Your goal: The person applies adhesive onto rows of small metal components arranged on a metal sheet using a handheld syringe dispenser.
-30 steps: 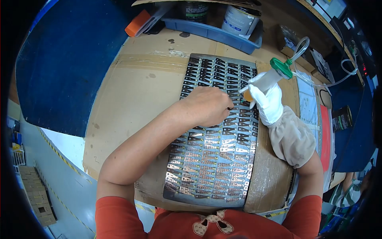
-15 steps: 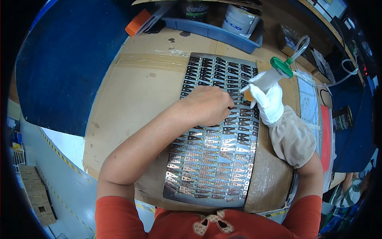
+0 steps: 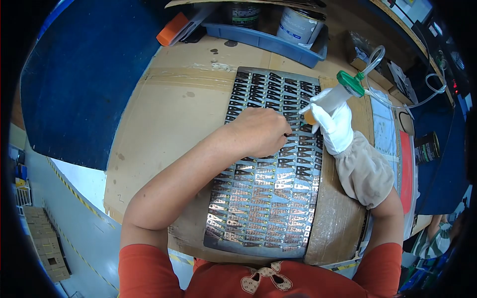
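A metal plate (image 3: 258, 248) lies on the cardboard, bearing rows of small slim wedge-shaped metal pieces (image 3: 263, 196), coppery at the near end and dark at the far end. My bare left hand (image 3: 261, 133) rests over the middle of these rows, its fingers curled in. Whatever its fingertips pinch is hidden. In a white glove, my right hand (image 3: 334, 121) grips a dispensing syringe (image 3: 334, 99) with a green cap (image 3: 351, 83) and a clear hose. The syringe's orange lower end (image 3: 309, 117) points down toward the pieces, just right of my left fingertips.
Behind the plate stands a blue tray (image 3: 266, 43) with a white can (image 3: 300, 26) and a dark can (image 3: 244, 15). An orange object (image 3: 173, 29) lies at the back left. The hose (image 3: 422, 103) loops toward equipment at right. A dark can (image 3: 427, 148) stands far right.
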### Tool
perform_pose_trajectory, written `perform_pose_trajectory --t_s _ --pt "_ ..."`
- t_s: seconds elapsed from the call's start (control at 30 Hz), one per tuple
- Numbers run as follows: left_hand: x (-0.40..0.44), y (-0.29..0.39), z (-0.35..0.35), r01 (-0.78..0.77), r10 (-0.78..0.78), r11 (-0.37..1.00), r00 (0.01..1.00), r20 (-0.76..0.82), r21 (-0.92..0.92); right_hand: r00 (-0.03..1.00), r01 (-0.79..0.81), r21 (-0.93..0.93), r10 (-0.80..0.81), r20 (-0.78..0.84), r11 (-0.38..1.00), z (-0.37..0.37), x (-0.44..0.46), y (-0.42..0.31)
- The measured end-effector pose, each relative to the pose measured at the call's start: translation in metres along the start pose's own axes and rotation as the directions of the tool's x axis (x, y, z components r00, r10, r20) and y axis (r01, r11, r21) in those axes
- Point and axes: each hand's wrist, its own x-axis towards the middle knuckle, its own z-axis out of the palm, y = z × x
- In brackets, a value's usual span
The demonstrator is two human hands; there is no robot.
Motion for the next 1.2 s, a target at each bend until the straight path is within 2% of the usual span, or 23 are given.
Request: perform_pose_trajectory --t_s 0.13,0.23,0.67,0.87,0.97,1.2 --pt "0.0 0.001 0.0 0.003 -0.003 1.0 1.0 -0.007 0.001 1.0 -0.02 0.022 0.02 -0.021 1.0 0.003 -0.001 -0.006" --pt "-0.002 0.002 -0.001 0.016 -0.016 1.0 1.0 -0.002 0.011 0.999 -0.012 0.08 0.008 0.049 0.997 -0.001 -0.008 0.0" --pt "-0.007 0.005 -0.001 -0.026 0.026 1.0 1.0 0.012 -0.001 1.0 -0.022 -0.052 0.023 0.01 0.998 0.001 -0.01 0.001" --pt "-0.006 0.004 0.0 -0.016 0.016 1.0 1.0 0.023 0.005 0.999 -0.034 0.016 0.033 0.037 0.999 0.0 -0.011 0.002" --pt "-0.006 0.004 0.0 -0.012 0.012 1.0 0.999 0.031 0.009 0.999 0.001 -0.011 -0.001 0.04 1.0 0.001 -0.01 0.003" --pt "-0.006 0.005 -0.001 -0.01 0.009 1.0 0.999 0.03 0.005 1.0 -0.025 -0.015 0.025 -0.004 1.0 0.001 -0.01 0.003"
